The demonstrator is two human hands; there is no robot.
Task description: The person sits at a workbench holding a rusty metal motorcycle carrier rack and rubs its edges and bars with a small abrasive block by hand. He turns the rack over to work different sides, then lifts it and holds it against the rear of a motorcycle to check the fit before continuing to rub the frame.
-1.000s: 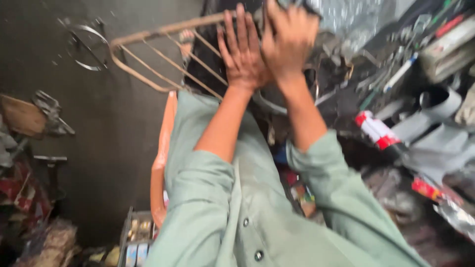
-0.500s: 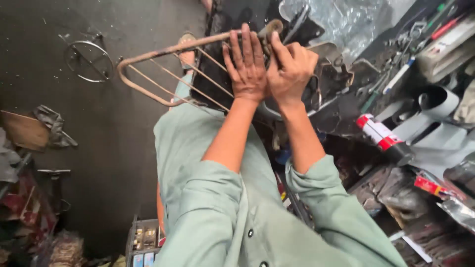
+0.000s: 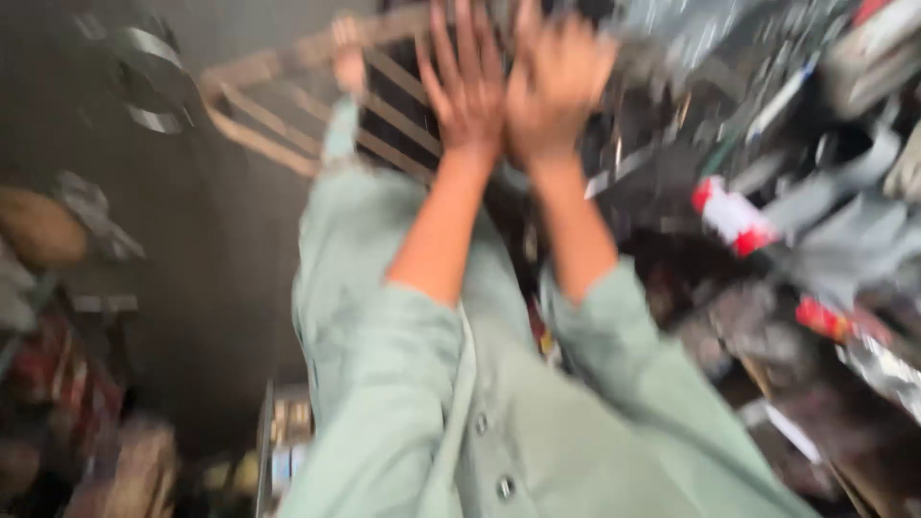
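Note:
The whole view is motion-blurred. My left hand (image 3: 467, 91) is raised in front of me with its fingers spread, lying flat against a dark object next to a rusty metal wire rack (image 3: 278, 144). My right hand (image 3: 558, 86) is close beside it, fingers curled over the same dark object; the blur hides whether it grips anything. Both forearms reach up out of pale green sleeves (image 3: 403, 384).
A dark concrete floor (image 3: 192, 288) lies to the left, with a round metal ring (image 3: 144, 77) on it. Cluttered scrap fills the right side, including a red and white can (image 3: 731, 216) and grey parts. A box of small items (image 3: 283, 451) sits below.
The view has shaken and blurred. Both hands stay together on the dark object by the rack, and the left fingers have spread wider.

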